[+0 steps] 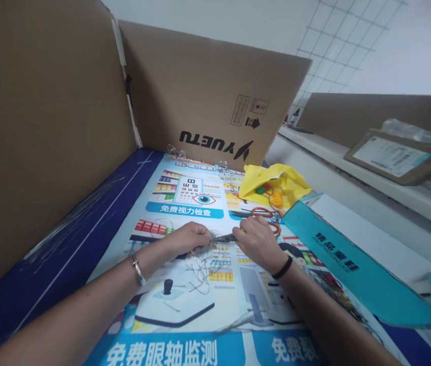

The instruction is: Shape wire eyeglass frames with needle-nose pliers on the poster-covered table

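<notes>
My right hand (259, 243) is wrapped around the handles of a pair of pliers (224, 238). The dark jaws point left and reach the fingertips of my left hand (194, 237). That left hand is closed in a pinch on thin wire, which is too fine to trace fully. Below the fingers spreads a loose tangle of thin wire (203, 272), lying over the printed sheet. Just beyond my right hand lie orange-handled scissors (261, 212), partly hidden by the hand.
A yellow bag (255, 183) holds green and orange thread bundles. Cardboard walls (200, 96) stand left and behind. On the right is a teal shoe-box lid (348, 264). Wire clumps (225, 172) lie at the back, and straight wires (74, 221) rest on the blue strip.
</notes>
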{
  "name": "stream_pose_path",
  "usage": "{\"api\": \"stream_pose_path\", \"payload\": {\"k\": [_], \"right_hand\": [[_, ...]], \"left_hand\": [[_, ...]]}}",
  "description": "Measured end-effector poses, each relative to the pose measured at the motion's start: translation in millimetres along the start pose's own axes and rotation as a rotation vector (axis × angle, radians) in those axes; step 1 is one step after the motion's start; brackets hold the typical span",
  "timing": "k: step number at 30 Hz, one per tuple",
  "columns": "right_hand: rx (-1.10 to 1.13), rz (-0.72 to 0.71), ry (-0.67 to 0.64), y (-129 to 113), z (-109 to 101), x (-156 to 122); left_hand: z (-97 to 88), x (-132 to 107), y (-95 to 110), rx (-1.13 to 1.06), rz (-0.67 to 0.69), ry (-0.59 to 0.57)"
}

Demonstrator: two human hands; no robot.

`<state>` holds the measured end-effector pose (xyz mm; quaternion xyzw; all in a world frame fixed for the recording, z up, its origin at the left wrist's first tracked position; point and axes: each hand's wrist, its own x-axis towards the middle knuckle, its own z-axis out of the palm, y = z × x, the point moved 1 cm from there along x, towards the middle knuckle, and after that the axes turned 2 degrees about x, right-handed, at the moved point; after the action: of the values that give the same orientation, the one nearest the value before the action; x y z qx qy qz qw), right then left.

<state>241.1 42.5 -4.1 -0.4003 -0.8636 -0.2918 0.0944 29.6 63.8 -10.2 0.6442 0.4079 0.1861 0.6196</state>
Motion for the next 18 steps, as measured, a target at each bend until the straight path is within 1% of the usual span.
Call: {"api": "stream_pose_path", "payload": {"k": [9, 18], "right_hand": [[0.045, -0.002, -0.008, -3.3, 0.9, 1.7], [0.025, -0.042, -0.048, -0.6, -7.5, 4.5]], "left_hand": [[0.3, 0.2, -2.8, 0.078, 0.016, 0.02], [-2.2, 2.6, -10.2, 0.08, 0.067, -0.063]]}}
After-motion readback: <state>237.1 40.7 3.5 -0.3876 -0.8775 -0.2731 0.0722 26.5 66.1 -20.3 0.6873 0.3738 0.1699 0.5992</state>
